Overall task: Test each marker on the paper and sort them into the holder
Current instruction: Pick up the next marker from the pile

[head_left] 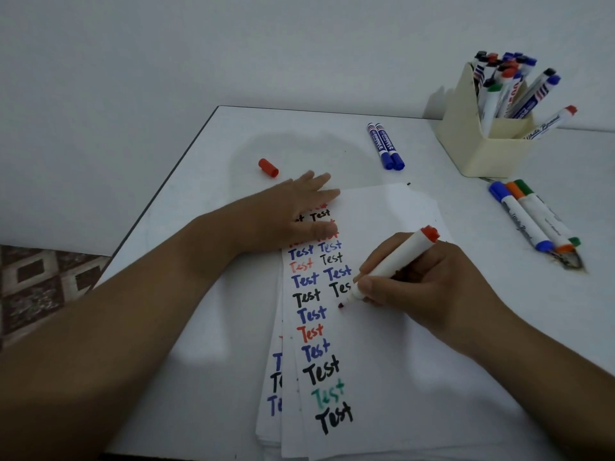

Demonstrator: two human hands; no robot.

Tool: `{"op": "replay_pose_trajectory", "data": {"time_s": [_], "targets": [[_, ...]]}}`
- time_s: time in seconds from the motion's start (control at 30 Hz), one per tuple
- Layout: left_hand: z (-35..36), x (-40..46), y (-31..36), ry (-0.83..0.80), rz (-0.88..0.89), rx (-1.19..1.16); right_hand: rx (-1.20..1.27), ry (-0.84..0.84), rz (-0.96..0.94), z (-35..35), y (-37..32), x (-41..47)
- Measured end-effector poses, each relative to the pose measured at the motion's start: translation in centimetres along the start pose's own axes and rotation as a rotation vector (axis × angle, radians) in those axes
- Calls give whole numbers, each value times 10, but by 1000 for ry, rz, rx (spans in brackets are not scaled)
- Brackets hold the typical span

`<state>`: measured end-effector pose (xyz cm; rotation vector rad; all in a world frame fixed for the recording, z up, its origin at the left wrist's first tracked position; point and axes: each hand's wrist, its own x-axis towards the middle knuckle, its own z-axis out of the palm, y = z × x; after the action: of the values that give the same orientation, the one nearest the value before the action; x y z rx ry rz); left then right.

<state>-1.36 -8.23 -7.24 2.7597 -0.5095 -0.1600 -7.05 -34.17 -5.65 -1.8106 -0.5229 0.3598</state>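
While left hand (pixel 301 207) pins paper (pixel 376 327), right hand (pixel 422 281) grips red marker (pixel 392 264).

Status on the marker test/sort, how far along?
Done: the paper already carries many "Test" words, and the holder is crowded with markers. In hand: the right hand grips the uncapped red marker, tip on the paper; its red cap lies on the table; the left hand presses the paper flat. Left: two blue markers and three markers still lie loose.
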Motion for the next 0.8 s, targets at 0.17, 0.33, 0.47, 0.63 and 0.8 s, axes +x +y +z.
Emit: {"op": "replay_pose_trajectory", "data": {"time_s": [0.17, 0.33, 0.47, 0.63, 0.8], "targets": [[2, 2, -1, -38, 0, 40, -66, -14, -51, 1, 2, -1], [3, 2, -3, -43, -5, 47, -70, 7, -63, -1, 4, -1], [3, 3, -3, -44, -7, 49, -5, 26, -42, -2, 5, 1], [2, 2, -4, -43, -3, 52, -54, 3, -59, 1, 6, -2], [2, 3, -2, -40, -6, 46, 27, 4, -52, 0, 3, -1]]}}
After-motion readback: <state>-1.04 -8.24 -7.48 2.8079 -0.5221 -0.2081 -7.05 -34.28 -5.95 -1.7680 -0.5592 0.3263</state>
